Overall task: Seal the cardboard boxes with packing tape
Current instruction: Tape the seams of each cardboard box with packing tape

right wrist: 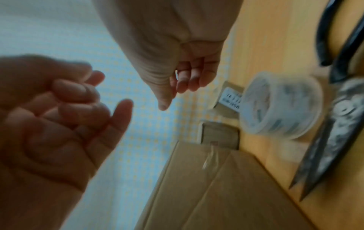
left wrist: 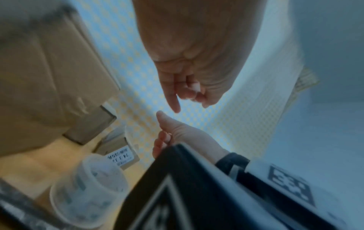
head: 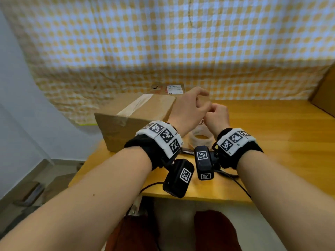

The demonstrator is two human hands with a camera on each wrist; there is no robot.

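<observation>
Both hands raised above the worktop (head: 272,134), neither holding anything. Left hand (head: 188,107) loosely curled; right hand (head: 217,115) curled tighter, thumb out. Tape roll (head: 200,140) lies on the worktop under the hands, scissors (right wrist: 334,124) just beside it. Large cardboard box (head: 134,118) to the left, a strip already across its top. Roll likely light and stiff (film slippery, clingy): grip by outer rim, thumb through the core.

Tape roll (head: 200,140) half hidden behind both wrists, scissors (right wrist: 334,118) blurred and cut off by the frame edge, small box (head: 170,88) label too blurred to read
</observation>
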